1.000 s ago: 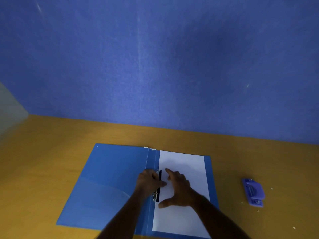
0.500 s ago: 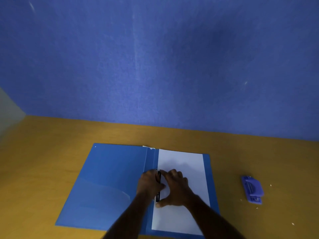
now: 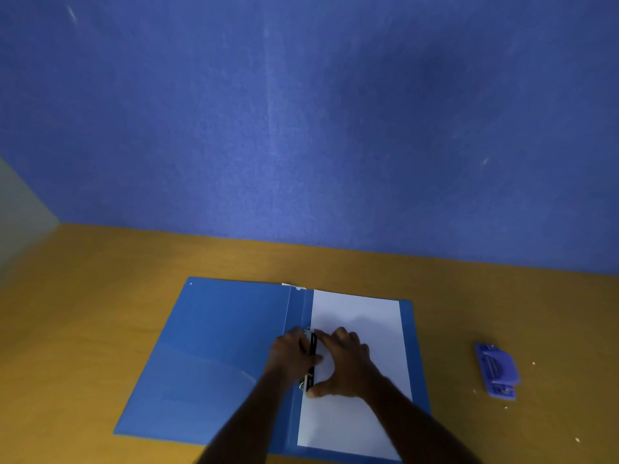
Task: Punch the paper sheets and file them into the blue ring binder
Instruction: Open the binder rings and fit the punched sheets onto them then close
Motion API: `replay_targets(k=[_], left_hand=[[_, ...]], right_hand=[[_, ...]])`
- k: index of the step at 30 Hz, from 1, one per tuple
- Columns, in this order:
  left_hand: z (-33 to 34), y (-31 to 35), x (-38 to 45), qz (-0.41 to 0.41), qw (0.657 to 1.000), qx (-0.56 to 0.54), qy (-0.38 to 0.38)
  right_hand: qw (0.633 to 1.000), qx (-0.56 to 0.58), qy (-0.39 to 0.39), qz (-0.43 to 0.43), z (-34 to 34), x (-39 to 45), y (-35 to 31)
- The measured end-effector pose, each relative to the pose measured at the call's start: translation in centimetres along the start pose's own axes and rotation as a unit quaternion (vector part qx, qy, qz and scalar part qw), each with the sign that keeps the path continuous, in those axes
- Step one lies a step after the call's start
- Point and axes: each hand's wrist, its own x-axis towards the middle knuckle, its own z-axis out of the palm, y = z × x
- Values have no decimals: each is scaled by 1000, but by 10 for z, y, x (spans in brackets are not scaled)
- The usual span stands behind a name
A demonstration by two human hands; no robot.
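The blue ring binder lies open on the wooden table. White paper sheets lie flat on its right half, their left edge at the black ring mechanism in the spine. My left hand comes in from the left, its fingers curled against the mechanism. My right hand rests on the paper, with the forefinger at the upper ring and the thumb at the lower ring. The hands hide most of the rings.
A blue hole punch sits on the table to the right of the binder, with small paper bits scattered around it. A blue wall rises behind the table. A clear pocket covers the binder's left inner cover.
My right hand has slid left across the paper until its forefinger and thumb reach the ring mechanism. My left hand has stayed at the mechanism.
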Motion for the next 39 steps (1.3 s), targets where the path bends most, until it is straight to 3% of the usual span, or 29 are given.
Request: replay_targets(k=[11, 20, 39], left_hand=[[1, -7, 1, 11, 999, -52, 13], [-24, -25, 0, 104, 981, -54, -156], [-18, -30, 1, 111, 982, -56, -141]], right_hand=[[999, -13, -34, -7, -11, 8, 0], [991, -115, -56, -50, -8, 12, 5], [990, -116, -49, -62, -2, 15, 13]])
